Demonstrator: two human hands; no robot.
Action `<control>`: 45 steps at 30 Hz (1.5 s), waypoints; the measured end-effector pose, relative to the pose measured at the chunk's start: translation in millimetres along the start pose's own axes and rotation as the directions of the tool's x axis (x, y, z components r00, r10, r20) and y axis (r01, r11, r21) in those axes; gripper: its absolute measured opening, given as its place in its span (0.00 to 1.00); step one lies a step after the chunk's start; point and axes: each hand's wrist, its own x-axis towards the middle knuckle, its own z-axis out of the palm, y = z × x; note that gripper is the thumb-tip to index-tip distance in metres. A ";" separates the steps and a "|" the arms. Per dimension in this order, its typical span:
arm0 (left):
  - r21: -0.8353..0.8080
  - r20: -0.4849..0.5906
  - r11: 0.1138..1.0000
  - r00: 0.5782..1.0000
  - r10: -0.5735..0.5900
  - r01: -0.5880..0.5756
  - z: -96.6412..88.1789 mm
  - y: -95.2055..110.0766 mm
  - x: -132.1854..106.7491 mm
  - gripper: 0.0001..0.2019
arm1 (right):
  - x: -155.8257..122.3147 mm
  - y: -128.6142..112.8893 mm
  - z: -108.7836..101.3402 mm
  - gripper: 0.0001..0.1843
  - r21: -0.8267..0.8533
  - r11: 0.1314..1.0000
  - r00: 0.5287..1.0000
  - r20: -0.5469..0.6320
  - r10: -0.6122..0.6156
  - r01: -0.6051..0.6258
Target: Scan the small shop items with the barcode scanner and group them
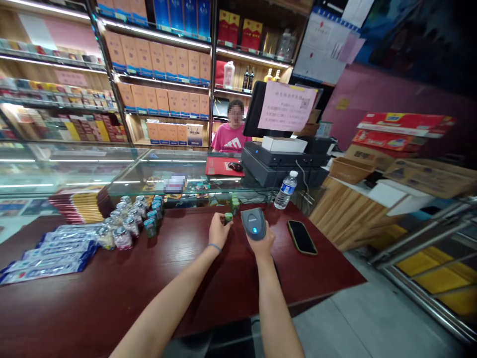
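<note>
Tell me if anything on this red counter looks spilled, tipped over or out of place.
Nothing stands out. The jars stand upright in a cluster, the water bottle is upright and capped, the phone lies flat on the counter. The left hand holds a small jar, the right hand a scanner.

You stand at a dark red table (112, 278). A black phone (301, 236) lies flat near its far right corner. A water bottle (285, 190) stands at that corner, behind the phone. Little jars (130, 221) stand in a bunch by the far edge, left of the middle. Long blue packs (48, 256) lie side by side at the left edge. A pile of red and yellow packs (80, 204) sits behind them.
</note>
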 end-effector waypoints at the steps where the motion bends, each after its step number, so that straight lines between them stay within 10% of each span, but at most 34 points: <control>1: 0.018 -0.016 1.000 1.000 0.026 -0.026 6.7 -0.5 1.4 0.15 | -1.3 3.2 -0.3 0.21 -0.010 1.000 1.000 -0.009 0.020 -0.020; 13: 0.170 -0.125 0.985 0.990 0.059 -0.037 50.7 8.1 13.5 0.15 | -8.1 11.7 3.3 0.24 -0.021 0.987 0.987 -0.009 0.159 -0.159; 29: 0.104 -0.144 0.992 0.986 0.083 -0.069 49.6 1.7 11.3 0.24 | -7.9 9.9 5.3 0.23 -0.031 0.997 0.998 -0.001 0.066 -0.066; 33: 0.054 -0.093 0.996 0.993 0.072 -0.067 9.3 6.4 -5.1 0.37 | -7.7 4.7 5.2 0.23 -0.014 0.999 0.999 0.024 0.041 -0.041; 37: 0.019 -0.086 0.998 0.995 0.054 -0.053 -67.9 15.5 -21.4 0.23 | -7.6 -6.4 8.3 0.21 0.051 0.998 0.998 0.060 0.018 -0.021; 45: 0.054 -0.481 0.994 0.869 0.113 -0.100 -202.2 29.9 -38.9 0.14 | -12.0 -56.6 17.0 0.14 0.244 0.959 0.965 0.180 -0.190 0.143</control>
